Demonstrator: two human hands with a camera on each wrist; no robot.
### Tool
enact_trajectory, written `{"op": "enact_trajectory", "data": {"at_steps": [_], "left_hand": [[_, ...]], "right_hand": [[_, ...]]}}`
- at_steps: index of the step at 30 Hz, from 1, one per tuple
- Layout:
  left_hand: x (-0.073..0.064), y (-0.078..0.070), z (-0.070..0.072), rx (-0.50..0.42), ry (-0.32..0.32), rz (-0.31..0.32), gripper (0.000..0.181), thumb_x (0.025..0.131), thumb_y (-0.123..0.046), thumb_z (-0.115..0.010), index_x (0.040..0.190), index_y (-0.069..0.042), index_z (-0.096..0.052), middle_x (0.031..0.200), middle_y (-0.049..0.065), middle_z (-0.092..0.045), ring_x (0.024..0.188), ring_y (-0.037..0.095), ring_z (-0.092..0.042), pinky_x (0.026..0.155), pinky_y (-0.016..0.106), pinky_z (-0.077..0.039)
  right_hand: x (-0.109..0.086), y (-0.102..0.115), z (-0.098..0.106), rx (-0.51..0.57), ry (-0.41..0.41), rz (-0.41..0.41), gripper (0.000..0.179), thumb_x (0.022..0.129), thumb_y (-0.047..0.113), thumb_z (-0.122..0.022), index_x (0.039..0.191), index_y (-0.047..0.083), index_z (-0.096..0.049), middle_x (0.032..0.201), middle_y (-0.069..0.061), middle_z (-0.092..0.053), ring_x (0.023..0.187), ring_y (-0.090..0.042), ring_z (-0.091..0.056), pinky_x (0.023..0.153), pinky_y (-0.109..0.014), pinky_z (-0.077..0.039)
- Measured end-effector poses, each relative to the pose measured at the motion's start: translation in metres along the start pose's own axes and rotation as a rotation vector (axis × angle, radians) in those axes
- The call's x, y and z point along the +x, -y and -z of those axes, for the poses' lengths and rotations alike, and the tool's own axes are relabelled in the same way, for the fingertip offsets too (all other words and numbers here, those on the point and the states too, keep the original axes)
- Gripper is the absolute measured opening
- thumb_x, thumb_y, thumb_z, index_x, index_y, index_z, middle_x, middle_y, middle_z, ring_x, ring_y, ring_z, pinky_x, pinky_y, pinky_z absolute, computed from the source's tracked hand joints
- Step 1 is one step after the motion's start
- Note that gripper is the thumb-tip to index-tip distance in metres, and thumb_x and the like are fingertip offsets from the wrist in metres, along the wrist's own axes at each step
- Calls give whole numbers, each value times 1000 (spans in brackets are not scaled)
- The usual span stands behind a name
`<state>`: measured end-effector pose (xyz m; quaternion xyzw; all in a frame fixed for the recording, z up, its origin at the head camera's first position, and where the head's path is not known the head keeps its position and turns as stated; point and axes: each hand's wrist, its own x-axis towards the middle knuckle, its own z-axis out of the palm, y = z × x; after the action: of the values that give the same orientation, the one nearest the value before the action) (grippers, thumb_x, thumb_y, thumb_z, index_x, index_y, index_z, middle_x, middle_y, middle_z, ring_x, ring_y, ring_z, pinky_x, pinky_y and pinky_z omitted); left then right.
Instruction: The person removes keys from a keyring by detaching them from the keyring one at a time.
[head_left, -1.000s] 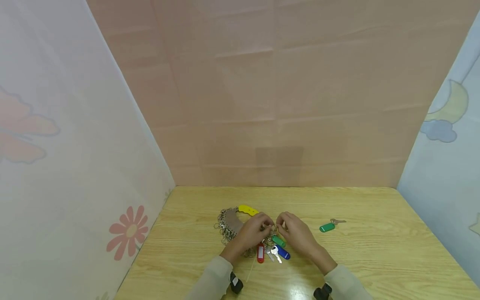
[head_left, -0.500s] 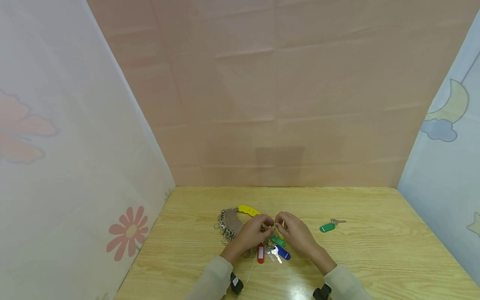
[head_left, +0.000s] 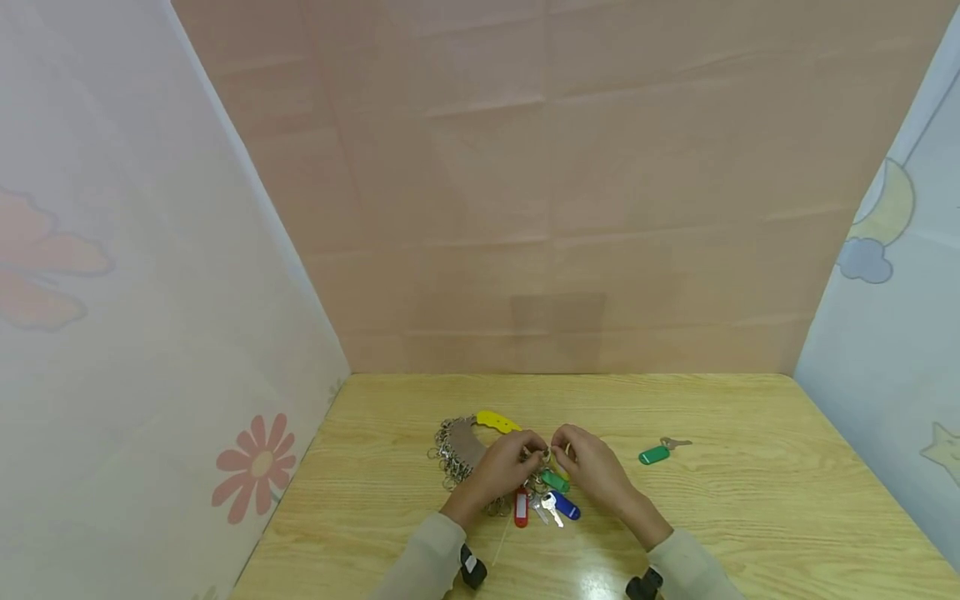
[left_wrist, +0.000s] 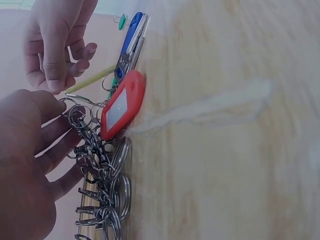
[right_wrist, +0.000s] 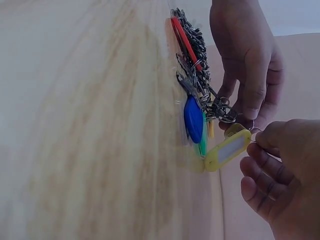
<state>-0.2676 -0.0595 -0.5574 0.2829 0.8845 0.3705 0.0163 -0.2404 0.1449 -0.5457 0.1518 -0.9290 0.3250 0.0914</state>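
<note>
With thumb and fingertips, my left hand pinches a small metal ring at the end of a bunch of split rings and clasps. Opposite it, my right hand pinches the thin wire ring of a yellow key tag, which hangs below the fingers. The fingertips of both hands almost meet; whether the two rings are linked cannot be told. Beneath them lie a red key tag, a blue key tag, a green key tag and silver keys.
A curved brown holder fringed with metal rings and its yellow grip lie behind my left hand. Off to the right rests another green key tag with a key. Walls enclose the wooden table at back and sides.
Both hands stay nearly in place, with only small fingertip movements at the rings. The green tag beneath them has shifted very slightly. The head view has turned a little.
</note>
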Motion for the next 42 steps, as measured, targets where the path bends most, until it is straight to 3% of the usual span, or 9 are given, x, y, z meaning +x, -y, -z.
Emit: {"op": "enact_trajectory", "data": {"at_steps": [13,21,29,42], "left_hand": [[0,4,0,21,-23,-17,16,109,-21,-62,116,-16,-76,108,-5,-77,88,-2,-60,77,21,-53],[0,3,-1,1,0,-6,14,109,-24,-64,114,-20,-76,107,-9,-75,91,-3,-63,78,20,-54],[0,2,-2,8,2,-6,14,108,-25,-66,114,-19,-77,108,-8,-75,95,-3,-65,82,21,-56],[-4,4,-3,16,-1,9,12,108,-23,-65,112,-19,-76,107,-7,-73,94,-2,-64,80,20,-55]], "right_hand": [[1,-1,-6,34,-1,42,16,95,4,-75,102,19,-71,91,11,-62,71,-1,-50,61,-21,-45],[2,-1,-8,77,-11,-18,14,95,6,-74,96,19,-67,89,10,-63,70,-3,-50,60,-21,-44],[2,2,-7,120,-16,-50,12,97,7,-72,100,18,-68,88,9,-66,65,-3,-50,57,-22,-44],[-1,4,-9,60,0,-22,15,94,11,-79,92,22,-70,88,13,-64,68,-1,-51,60,-21,-45]]}}
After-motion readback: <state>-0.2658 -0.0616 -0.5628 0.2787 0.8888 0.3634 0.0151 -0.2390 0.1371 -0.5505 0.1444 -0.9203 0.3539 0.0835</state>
